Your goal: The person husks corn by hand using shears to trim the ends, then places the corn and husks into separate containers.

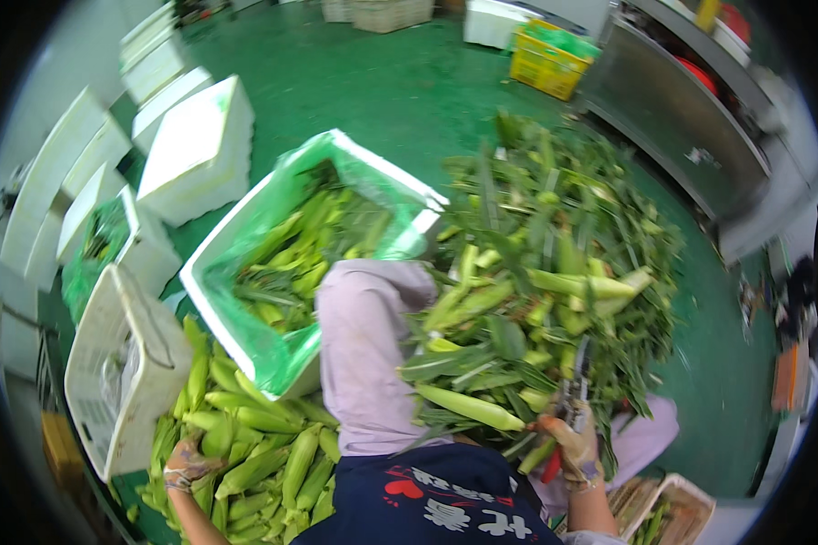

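My left hand (189, 464), in a stained work glove, rests at the left side of a pile of green corn ears in husk (252, 470). Its fingers touch the ears; whether they grip one is unclear. In my gloved right hand (578, 446) is a pair of pruning shears (577, 381) with red handles, blades pointing away from me. Beside that hand a pale green corn ear (470, 407) lies on a large heap of cut corn leaves and husks (552, 225). Between my hands are my apron (409, 497) and bent knee (368, 340).
Ahead stands a white foam box (225, 340) lined with green plastic, holding corn ears and leaves. A white plastic crate (129, 381) tilts at the left, near several foam boxes (191, 150). A yellow crate (552, 65) and steel cabinet (675, 116) stand far right; another crate (699, 507) sits lower right.
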Demonstrator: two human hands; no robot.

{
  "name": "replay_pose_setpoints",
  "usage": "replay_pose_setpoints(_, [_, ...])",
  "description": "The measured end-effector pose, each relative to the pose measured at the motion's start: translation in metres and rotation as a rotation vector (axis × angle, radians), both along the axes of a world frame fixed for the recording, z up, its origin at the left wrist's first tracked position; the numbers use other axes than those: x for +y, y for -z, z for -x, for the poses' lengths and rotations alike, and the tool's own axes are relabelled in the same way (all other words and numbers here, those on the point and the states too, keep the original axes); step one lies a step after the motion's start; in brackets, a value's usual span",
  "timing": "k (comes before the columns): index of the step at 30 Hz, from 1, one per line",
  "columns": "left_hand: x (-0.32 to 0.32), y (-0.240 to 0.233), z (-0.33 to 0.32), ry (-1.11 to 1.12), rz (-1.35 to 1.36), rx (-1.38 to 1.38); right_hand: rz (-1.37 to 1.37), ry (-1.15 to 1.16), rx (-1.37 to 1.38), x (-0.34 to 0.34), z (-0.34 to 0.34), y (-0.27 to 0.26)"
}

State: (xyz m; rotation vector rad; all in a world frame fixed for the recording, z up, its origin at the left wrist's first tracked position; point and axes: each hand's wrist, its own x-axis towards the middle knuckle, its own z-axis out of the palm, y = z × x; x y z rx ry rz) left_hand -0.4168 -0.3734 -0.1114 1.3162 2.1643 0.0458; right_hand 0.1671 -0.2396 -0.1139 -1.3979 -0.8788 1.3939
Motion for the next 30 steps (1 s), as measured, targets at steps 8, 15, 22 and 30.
replay_pose_setpoints(8, [0.182,0.065,-0.050,-0.067,-0.532,-0.074,0.075,0.046,-0.235,0.035,0.025,0.013])
replay_pose_setpoints(15, [0.324,0.254,-0.027,-0.385,0.054,0.374,0.084,-0.017,-0.282,0.037,0.019,0.008])
replay_pose_setpoints(22, [0.322,0.318,-0.004,-0.605,-0.090,0.048,0.277,0.109,0.047,0.048,0.041,0.027])
replay_pose_setpoints(30, [0.410,0.193,-0.053,-0.735,-0.391,-0.486,0.086,-0.123,-0.372,0.048,0.052,-0.021])
